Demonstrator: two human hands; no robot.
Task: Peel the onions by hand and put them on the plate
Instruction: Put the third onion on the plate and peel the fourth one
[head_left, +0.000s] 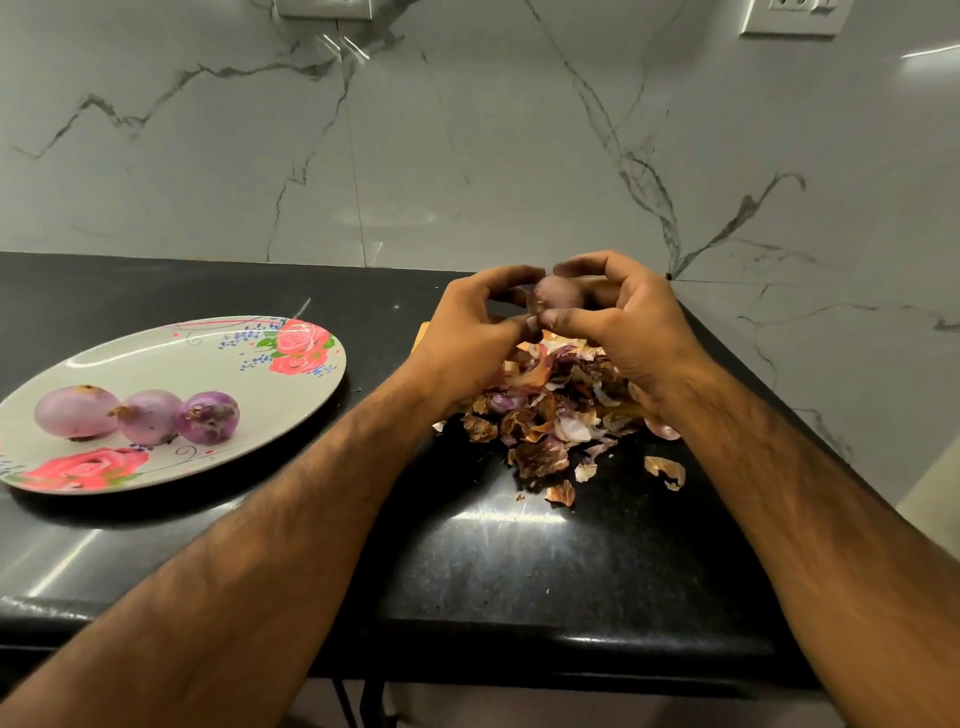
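Loose skins (550, 410) litter the dark surface (519, 571) at frame centre, with three peeled onions (148, 415) on the plate (218, 364) at left. Just beyond, the left hand (467, 338) and right hand (628, 332) curl their fingers round one onion (558, 293) (firm, probably slippery once bare). Its papery skin looks best pinched at a loose edge.

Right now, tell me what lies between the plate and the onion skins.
Head view: bare black counter, crossed by the left forearm, separates plate and skins.

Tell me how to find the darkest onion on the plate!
Look at the flowered plate on the left of the black counter. Three peeled onions sit there in a row; pick the rightmost onion, the smallest and deepest purple.
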